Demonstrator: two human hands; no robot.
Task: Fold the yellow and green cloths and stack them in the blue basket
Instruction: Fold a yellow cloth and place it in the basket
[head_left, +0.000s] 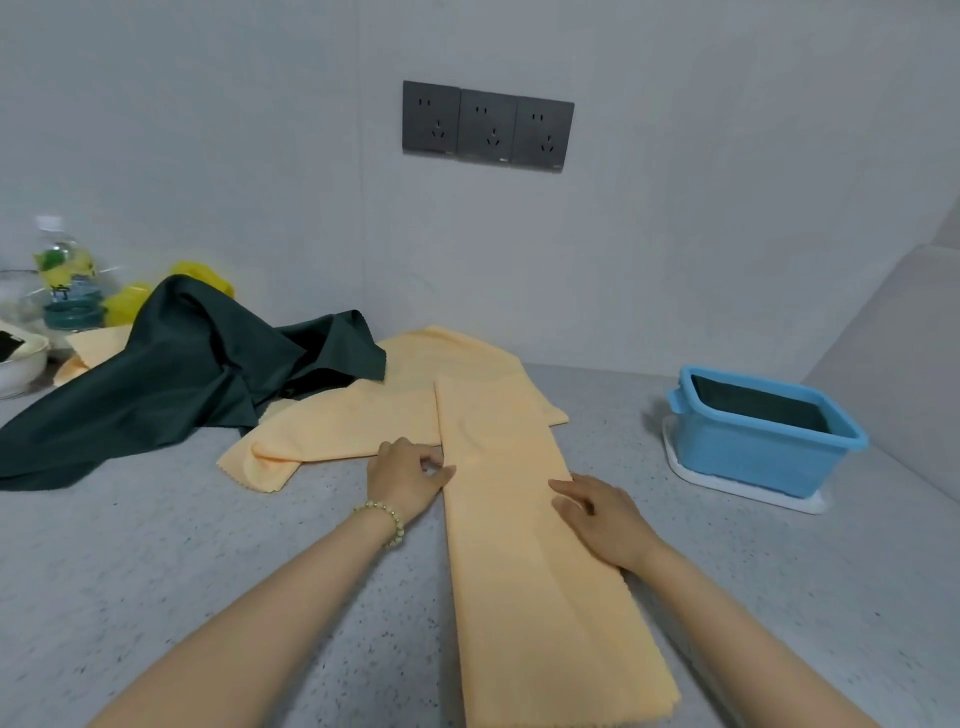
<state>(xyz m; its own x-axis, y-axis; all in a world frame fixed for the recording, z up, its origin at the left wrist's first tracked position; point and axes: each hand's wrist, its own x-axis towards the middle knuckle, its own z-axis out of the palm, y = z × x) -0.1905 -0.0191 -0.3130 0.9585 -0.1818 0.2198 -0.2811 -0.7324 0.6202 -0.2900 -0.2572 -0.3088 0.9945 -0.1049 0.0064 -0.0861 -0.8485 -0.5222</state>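
1. The worktop (208, 545) is grey and speckled and meets a grey wall (675, 208) at its back edge.
2. The yellow cloth (519, 545) is folded into a long narrow strip. It runs from the near edge of the worktop, right of centre, toward the back edge.
3. The far end of the strip lies across more yellow fabric (337, 426), which spreads left and back. Whether this is a second cloth cannot be told.
4. The left hand (408, 475) is at the left edge of the strip. Its fingers are curled, and thumb and forefinger pinch the cloth edge. A bead bracelet (387, 519) sits on that wrist.
5. The right hand (602, 514) rests on the right edge of the strip, opposite the left hand. Its fingers lie nearly straight, close together, flat on the fabric.
6. The green cloth (182, 364) lies crumpled and unfolded toward the back left corner. One corner overlaps the yellow fabric.
7. The blue basket (753, 452) stands near the right edge of the worktop on a white tray (727, 486), well apart from both hands. Something dark shows inside; what it is cannot be told.
8. A clear bottle (67, 280) stands at the back left, behind the green cloth.
9. A grey three-socket panel (488, 127) is mounted on the wall above the cloths.
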